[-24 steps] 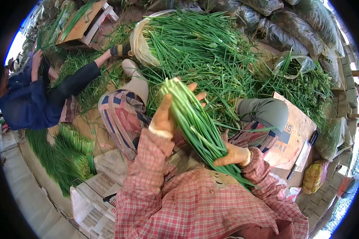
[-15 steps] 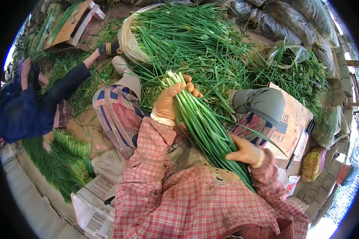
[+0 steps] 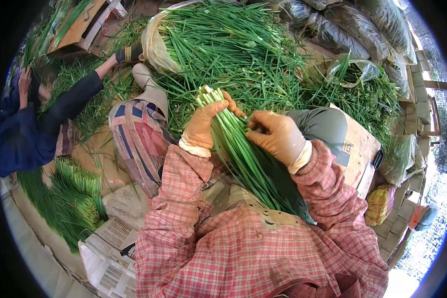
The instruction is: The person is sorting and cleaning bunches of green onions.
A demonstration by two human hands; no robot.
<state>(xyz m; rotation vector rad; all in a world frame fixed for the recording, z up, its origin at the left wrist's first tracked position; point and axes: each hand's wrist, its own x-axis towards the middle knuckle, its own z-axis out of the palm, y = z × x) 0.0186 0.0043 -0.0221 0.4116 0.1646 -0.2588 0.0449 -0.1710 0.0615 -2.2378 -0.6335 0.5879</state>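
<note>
A bunch of long green stalks with pale ends (image 3: 243, 159) lies diagonally across my lap, pale ends up and leaves toward my lower right. My gloved left hand (image 3: 203, 124) is wrapped round it just below the pale ends. Beside the bunch's upper right edge, my gloved right hand (image 3: 276, 135) has its thumb and fingers pinched together; whatever is between the fingertips is too small to make out. Beyond my hands, loose green stalks (image 3: 223, 44) are heaped on and around a plastic sheet (image 3: 156, 47).
Tied green bundles (image 3: 79, 193) lie at the lower left, by a white plastic crate (image 3: 109, 253). Another person in dark blue (image 3: 30, 134) sits at the left. Filled plastic bags (image 3: 347, 30) are piled at the upper right. A cardboard sheet (image 3: 360, 149) lies beside my right knee.
My right hand has moved up from the leafy part of the bunch to near its upper end, and its fingers have closed. My left hand still grips the bunch. The view has shifted slightly.
</note>
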